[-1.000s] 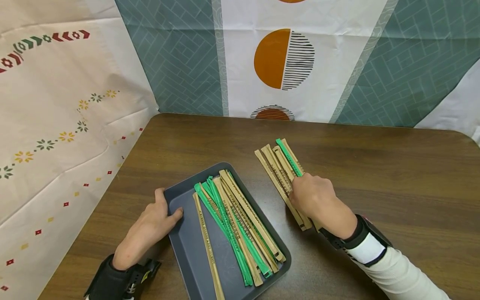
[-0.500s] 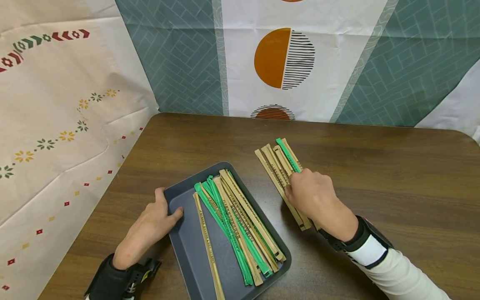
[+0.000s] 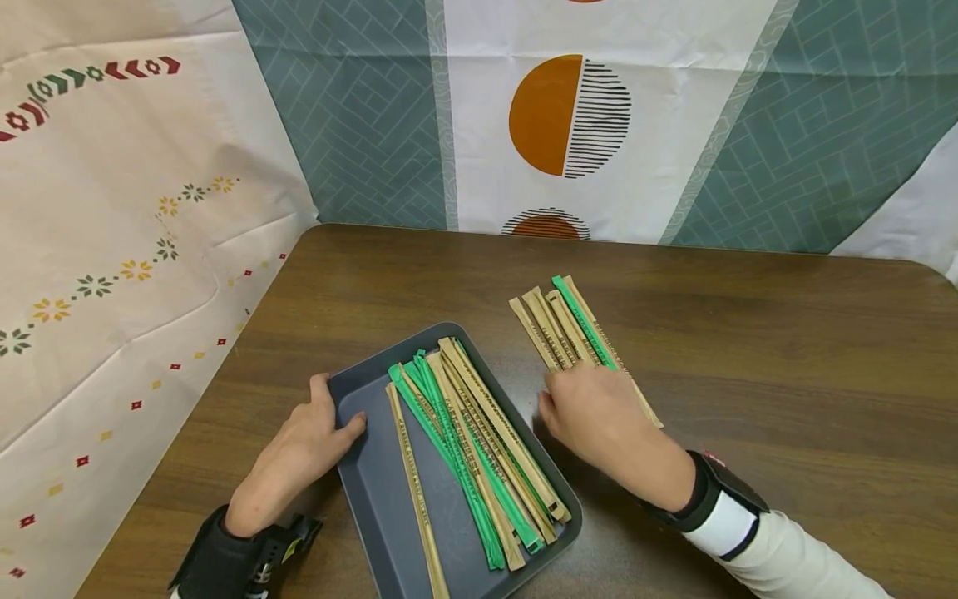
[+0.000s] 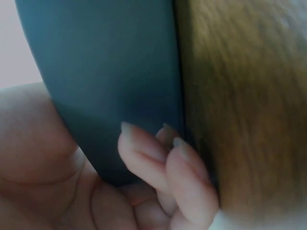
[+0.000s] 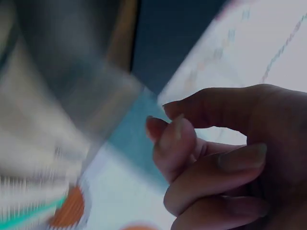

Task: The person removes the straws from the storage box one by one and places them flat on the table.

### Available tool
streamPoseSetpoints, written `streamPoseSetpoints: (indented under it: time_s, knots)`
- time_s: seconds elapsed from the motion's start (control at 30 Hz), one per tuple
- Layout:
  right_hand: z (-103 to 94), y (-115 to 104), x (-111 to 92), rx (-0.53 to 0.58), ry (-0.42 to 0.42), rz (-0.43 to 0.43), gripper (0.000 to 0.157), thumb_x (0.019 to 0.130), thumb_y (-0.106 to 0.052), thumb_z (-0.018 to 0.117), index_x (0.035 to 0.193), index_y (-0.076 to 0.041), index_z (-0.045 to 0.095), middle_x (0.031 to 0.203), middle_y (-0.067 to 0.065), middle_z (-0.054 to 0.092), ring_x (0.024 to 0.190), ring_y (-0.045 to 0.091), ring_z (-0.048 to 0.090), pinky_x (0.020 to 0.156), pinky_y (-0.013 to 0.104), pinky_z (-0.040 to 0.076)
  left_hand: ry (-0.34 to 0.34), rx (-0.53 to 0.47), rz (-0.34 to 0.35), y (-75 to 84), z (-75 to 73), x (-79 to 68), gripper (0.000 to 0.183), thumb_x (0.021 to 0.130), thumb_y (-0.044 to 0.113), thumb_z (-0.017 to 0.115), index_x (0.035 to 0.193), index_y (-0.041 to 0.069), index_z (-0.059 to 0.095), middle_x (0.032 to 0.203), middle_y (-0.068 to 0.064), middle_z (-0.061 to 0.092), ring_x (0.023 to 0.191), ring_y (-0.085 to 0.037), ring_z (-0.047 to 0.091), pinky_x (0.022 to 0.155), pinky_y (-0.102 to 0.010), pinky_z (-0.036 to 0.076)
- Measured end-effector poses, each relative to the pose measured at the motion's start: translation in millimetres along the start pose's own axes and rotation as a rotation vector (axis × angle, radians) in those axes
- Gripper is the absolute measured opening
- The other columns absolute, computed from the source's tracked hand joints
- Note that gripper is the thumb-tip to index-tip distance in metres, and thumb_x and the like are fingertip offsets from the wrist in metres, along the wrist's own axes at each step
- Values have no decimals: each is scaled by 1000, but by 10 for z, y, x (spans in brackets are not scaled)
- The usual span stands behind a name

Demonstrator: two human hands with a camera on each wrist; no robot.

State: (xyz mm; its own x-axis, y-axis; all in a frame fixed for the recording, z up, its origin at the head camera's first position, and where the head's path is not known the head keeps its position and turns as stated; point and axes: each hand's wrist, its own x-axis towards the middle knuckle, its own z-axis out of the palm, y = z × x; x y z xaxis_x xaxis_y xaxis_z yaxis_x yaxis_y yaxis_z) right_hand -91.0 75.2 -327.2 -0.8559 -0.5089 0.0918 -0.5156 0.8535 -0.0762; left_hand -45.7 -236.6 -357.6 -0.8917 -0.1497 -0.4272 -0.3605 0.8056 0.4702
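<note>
My left hand grips the far left corner of a dark grey tray, thumb over the rim and fingers against the outer wall, as the left wrist view shows. Long, slim tan and green packets with dark print lie lengthwise in the tray. To its right, a row of similar packets, mostly tan with one green, lies on the table. My right hand is over the near part of this row and hides it. In the right wrist view its fingers are curled, with nothing visible between thumb and forefinger.
The brown wooden table extends right and behind the packets. A teal and white patterned cloth hangs behind its far edge. A cream cloth with small motifs hangs along the left side.
My right hand has moved left and slightly nearer across the row, uncovering the rightmost tan packet and more of the green one. My left hand and the tray have stayed in place.
</note>
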Motion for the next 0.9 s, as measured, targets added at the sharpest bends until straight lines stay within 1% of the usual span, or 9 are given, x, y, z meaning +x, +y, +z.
streamPoseSetpoints:
  time_s: [0.13, 0.2, 0.27, 0.37, 0.5, 0.6, 0.7, 0.77, 0.9]
  knots:
    - [92, -234, -104, 16, 106, -147, 36, 85, -11, 64, 59, -14, 39, 48, -4, 30, 41, 8, 27, 36, 25, 23, 3, 1, 0, -5, -9, -2, 78, 95, 26, 56, 140, -11, 3, 87, -26, 58, 72, -27, 60, 62, -39, 45]
    - [111, -315, -149, 15, 157, -189, 35, 85, -9, 65, 61, -14, 39, 48, -4, 30, 40, 7, 24, 38, 24, 18, 1, 4, -4, -4, -12, -6, 79, 95, 26, 56, 140, -11, 3, 86, -26, 58, 72, -27, 60, 62, -39, 45]
    - [120, -369, -179, 16, 178, -209, 34, 84, -11, 67, 62, -14, 41, 49, -4, 32, 39, 7, 24, 39, 23, 17, -6, 7, -6, -3, -14, -9, 78, 96, 26, 55, 140, -11, 3, 84, -25, 58, 71, -26, 60, 62, -38, 44]
    - [126, -423, -221, 11, 148, -216, 35, 85, -13, 69, 62, -13, 42, 49, -3, 36, 38, 9, 29, 37, 25, 21, -9, 12, -2, 0, -14, -10, 76, 96, 27, 55, 139, -11, 4, 83, -23, 57, 71, -26, 59, 61, -38, 44]
    - [158, -464, -255, -16, 78, -166, 40, 83, -14, 70, 57, -15, 39, 48, -2, 38, 39, 10, 32, 35, 28, 25, -2, 16, 6, 7, -10, -3, 74, 96, 28, 55, 137, -11, 7, 82, -22, 57, 70, -26, 59, 61, -38, 44]
    - [199, -493, -280, -55, 35, -154, 41, 79, -13, 71, 55, -16, 38, 46, -3, 37, 39, 11, 35, 35, 29, 28, 3, 14, 7, 7, -8, -4, 74, 95, 27, 55, 137, -11, 7, 83, -22, 57, 71, -26, 59, 61, -39, 44]
    - [244, -520, -305, -110, 31, -185, 43, 77, -12, 73, 53, -17, 38, 45, -2, 36, 38, 10, 37, 35, 29, 31, 3, 13, 8, 7, -9, -8, 76, 96, 28, 55, 138, -11, 6, 84, -23, 57, 72, -26, 59, 62, -39, 44]
    - [263, -532, -315, -136, 33, -193, 44, 78, -14, 73, 53, -17, 37, 44, -2, 34, 38, 9, 36, 36, 27, 30, 4, 11, 10, 7, -8, -9, 76, 96, 28, 55, 138, -11, 5, 83, -22, 57, 71, -26, 59, 62, -39, 44]
    - [255, -534, -314, -112, 3, -174, 45, 78, -15, 72, 52, -18, 35, 44, -3, 31, 38, 9, 32, 37, 27, 28, 0, 7, 2, 4, -4, -12, 76, 96, 28, 55, 138, -10, 5, 85, -23, 58, 73, -26, 60, 63, -39, 44]
